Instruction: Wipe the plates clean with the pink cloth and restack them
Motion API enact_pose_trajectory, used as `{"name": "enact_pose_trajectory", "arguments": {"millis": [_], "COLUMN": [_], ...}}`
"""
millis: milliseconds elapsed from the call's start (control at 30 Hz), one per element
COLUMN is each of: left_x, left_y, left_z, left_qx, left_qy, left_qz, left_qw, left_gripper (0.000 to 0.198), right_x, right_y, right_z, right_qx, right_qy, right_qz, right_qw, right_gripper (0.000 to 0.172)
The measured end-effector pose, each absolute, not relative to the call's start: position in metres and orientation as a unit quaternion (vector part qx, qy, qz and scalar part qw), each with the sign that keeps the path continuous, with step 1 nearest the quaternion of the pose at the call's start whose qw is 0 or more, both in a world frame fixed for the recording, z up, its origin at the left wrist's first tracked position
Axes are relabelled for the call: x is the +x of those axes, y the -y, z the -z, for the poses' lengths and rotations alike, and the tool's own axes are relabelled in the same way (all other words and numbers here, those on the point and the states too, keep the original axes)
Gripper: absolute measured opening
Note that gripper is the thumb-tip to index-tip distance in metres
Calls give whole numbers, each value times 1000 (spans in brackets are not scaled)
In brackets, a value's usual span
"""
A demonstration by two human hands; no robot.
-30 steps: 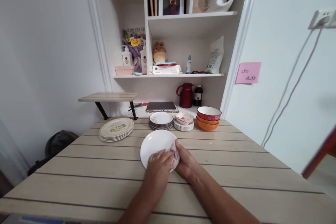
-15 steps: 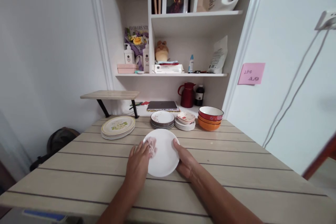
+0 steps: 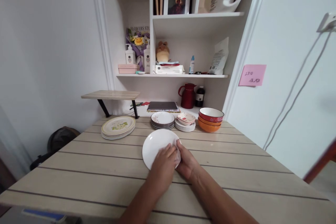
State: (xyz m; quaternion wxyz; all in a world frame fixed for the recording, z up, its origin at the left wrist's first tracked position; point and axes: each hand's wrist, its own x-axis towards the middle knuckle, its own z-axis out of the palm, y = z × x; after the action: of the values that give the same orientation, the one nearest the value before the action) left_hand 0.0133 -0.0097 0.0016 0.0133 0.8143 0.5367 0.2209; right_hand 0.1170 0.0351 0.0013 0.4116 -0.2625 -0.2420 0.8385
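Observation:
A plain white plate (image 3: 154,144) is held up over the front middle of the table, its face tilted towards me. My right hand (image 3: 187,161) grips its right edge, thumb on the rim and fingers behind. My left hand (image 3: 165,161) lies across the right part of the plate's face, near the right thumb. Under its fingers is a pinkish cloth (image 3: 177,147), mostly covered by the hand, pressed against the plate.
On the wooden table (image 3: 105,171) behind the plate stand a stack of cream plates (image 3: 118,126), patterned plates (image 3: 162,117), small dishes (image 3: 186,119) and bowls (image 3: 210,120). A small raised shelf (image 3: 110,94) is at back left. Further back is a red jug (image 3: 187,96).
My left hand has slid the cloth from the left side of the plate across to its right side. My right hand keeps its grip on the edge.

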Motion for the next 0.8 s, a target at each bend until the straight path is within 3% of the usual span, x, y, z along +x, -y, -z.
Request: {"name": "enact_pose_trajectory", "arguments": {"millis": [300,567,800], "left_x": [-66,-62,-9], "left_y": [75,27,0], "left_z": [12,-3,-23], "left_qx": [708,691,753], "left_qy": [-685,-702,-630], "left_qz": [-172,-170,-190], "left_qw": [-23,-29,-26], "left_gripper": [52,47,55], "right_x": [111,112,114], "right_y": [-29,-26,-26], "right_z": [-9,-7,-5], "right_qx": [-323,-318,-264], "right_qy": [220,252,269], "right_qz": [-810,-802,-830], "right_qw": [438,438,412], "right_gripper": [47,47,49]}}
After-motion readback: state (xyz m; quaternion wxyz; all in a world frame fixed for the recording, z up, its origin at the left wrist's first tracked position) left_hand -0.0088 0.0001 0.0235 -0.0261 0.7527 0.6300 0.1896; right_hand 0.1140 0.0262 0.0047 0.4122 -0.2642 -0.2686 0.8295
